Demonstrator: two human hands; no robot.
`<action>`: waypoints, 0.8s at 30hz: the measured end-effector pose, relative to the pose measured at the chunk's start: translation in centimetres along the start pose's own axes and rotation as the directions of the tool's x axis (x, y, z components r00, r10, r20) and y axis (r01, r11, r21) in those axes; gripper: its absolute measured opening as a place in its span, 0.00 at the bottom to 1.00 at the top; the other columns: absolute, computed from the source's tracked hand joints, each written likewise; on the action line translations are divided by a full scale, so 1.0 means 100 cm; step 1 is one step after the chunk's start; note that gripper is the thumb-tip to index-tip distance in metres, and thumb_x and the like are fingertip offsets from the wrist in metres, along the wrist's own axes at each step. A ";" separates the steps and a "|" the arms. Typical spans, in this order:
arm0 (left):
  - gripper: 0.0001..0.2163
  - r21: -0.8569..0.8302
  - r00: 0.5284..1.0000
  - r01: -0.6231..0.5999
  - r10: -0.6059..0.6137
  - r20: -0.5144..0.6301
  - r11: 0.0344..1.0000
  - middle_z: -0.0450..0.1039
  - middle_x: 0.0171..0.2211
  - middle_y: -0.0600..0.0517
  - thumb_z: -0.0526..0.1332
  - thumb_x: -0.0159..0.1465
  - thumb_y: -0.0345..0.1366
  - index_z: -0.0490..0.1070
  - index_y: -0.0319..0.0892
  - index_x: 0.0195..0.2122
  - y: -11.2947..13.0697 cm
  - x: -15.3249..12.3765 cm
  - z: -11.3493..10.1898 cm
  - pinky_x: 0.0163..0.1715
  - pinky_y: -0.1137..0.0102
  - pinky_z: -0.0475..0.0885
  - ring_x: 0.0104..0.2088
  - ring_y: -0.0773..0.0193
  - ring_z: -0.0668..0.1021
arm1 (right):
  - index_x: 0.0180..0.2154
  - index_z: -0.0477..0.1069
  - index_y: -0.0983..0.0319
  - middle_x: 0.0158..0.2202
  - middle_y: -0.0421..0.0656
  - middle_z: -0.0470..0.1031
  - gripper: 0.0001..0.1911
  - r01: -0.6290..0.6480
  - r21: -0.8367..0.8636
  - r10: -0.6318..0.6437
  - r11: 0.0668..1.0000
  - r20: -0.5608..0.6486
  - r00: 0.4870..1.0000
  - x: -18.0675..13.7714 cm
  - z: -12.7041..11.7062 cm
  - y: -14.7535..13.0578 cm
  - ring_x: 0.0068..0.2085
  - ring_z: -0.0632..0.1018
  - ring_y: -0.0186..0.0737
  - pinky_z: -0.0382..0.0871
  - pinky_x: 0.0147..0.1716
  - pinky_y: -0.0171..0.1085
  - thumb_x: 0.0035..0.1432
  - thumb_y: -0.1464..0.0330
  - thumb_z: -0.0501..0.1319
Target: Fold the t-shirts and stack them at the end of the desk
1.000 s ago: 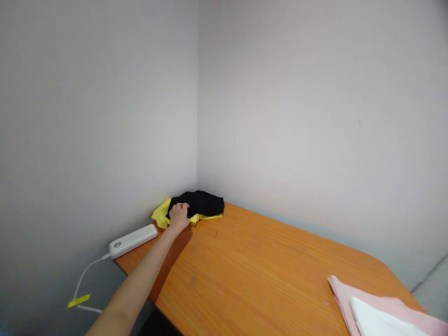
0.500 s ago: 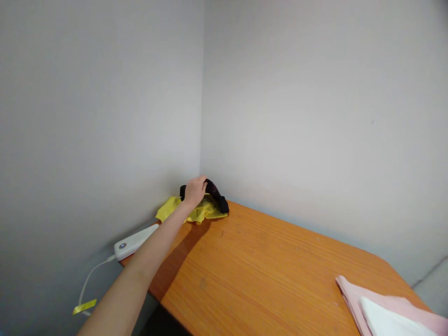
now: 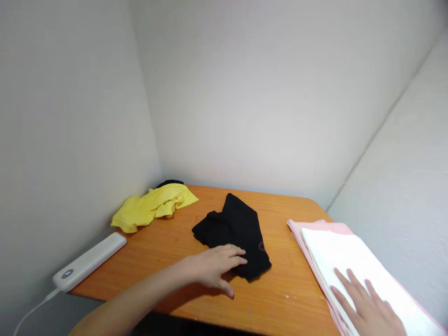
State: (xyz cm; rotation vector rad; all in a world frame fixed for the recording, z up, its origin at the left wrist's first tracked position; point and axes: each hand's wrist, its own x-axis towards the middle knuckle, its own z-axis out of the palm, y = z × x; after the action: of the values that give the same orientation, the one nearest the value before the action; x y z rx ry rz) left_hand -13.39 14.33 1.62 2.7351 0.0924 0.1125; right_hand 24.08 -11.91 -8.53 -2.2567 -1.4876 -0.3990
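Nearest, the right hand (image 3: 369, 305) lies over the white cloth (image 3: 336, 249), fingers spread and grasping nothing visible; that cloth rests on a pink cloth (image 3: 332, 227) at the right of the table (image 3: 290, 275). The left hand (image 3: 216, 266), thumb and fingers apart, overlaps the near side of the black cloth (image 3: 243, 226) at mid-table; whether it touches cannot be told. The black cloth, bunched, should prove light, limp and not fragile; its near corner or right edge would suit a pinch. Farther left, a crumpled yellow cloth (image 3: 150, 207) lies near the wall (image 3: 224, 93).
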 end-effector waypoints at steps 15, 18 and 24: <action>0.20 -0.656 0.788 0.305 -0.570 -0.233 0.691 0.77 0.48 0.46 0.55 0.64 0.50 0.72 0.42 0.48 -0.034 0.003 0.028 0.52 0.63 0.69 0.49 0.53 0.77 | 0.46 0.69 0.57 0.45 0.47 0.74 0.14 0.032 0.331 -0.007 0.943 -0.077 0.997 -0.009 -0.026 -0.165 0.48 0.74 0.50 0.67 0.49 0.50 0.65 0.57 0.54; 0.23 -0.788 0.775 0.292 -0.617 -0.137 0.542 0.76 0.50 0.46 0.57 0.63 0.52 0.72 0.40 0.49 -0.023 -0.003 0.039 0.54 0.62 0.68 0.51 0.53 0.76 | 0.57 0.61 0.58 0.51 0.51 0.70 0.25 -0.035 0.410 0.056 0.912 -0.040 0.998 -0.014 -0.007 -0.204 0.53 0.71 0.53 0.67 0.52 0.52 0.62 0.55 0.58; 0.26 -0.857 0.734 0.249 -0.665 -0.138 0.452 0.75 0.51 0.46 0.61 0.59 0.55 0.71 0.41 0.51 -0.008 -0.018 0.043 0.55 0.60 0.68 0.52 0.51 0.76 | 0.51 0.64 0.61 0.44 0.50 0.71 0.20 -0.154 0.490 0.198 0.858 -0.039 0.979 -0.007 0.018 -0.203 0.46 0.74 0.52 0.70 0.46 0.49 0.60 0.60 0.57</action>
State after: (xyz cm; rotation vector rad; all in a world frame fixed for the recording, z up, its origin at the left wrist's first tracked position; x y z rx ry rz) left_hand -14.85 13.25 -2.80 1.6086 0.7632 0.5139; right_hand 5.13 -4.50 -6.78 -1.9183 -1.1609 -0.0529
